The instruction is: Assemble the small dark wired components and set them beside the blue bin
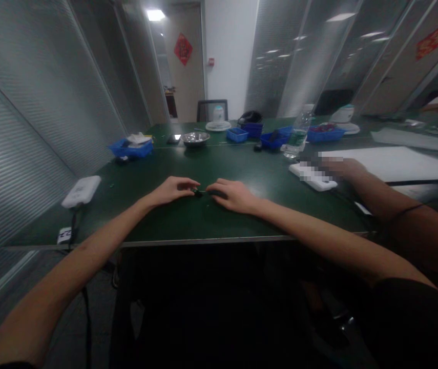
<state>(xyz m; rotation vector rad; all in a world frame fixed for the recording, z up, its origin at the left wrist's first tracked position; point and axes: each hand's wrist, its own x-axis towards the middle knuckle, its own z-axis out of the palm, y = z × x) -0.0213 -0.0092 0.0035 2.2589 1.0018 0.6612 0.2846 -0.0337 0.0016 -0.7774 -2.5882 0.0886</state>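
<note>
Over the middle of the dark green table (165, 225), my two hands face each other a short way apart. My left hand (173, 189) pinches a small black object (197, 193) between thumb and fingertips. Curled around a dark, rounded object (219, 193) is my right hand (233, 195), palm down near the tabletop. A thin, light piece shows in the gap between the fingertips; its exact shape is too small to tell.
A white power strip (81, 191) lies at the left. Another person's hand (343, 168) rests by a second white strip (313, 177) at the right. Farther back stand a blue tray (131, 148), a metal bowl (195, 139) and a bottle (297, 134).
</note>
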